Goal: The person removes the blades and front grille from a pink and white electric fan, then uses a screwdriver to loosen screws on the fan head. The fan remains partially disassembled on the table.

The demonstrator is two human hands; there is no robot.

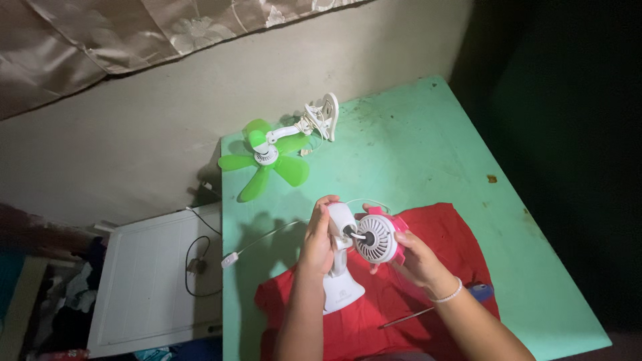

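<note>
Nearest on the red cloth [401, 314]: a screwdriver [409, 317] lying flat. Above the cloth, the left hand [319, 239] is wrapped around the white stand of a small pink fan [364, 244], while the right hand [414, 257] grips the fan's pink head from behind. Beyond the cloth on the green table [428, 147]: a green fan [271, 157] with a white clip, near the far edge.

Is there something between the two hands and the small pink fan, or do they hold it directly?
Nothing visible is between them. The left hand grips the white stand directly, and the right hand holds the pink fan head, above the red cloth.
</note>
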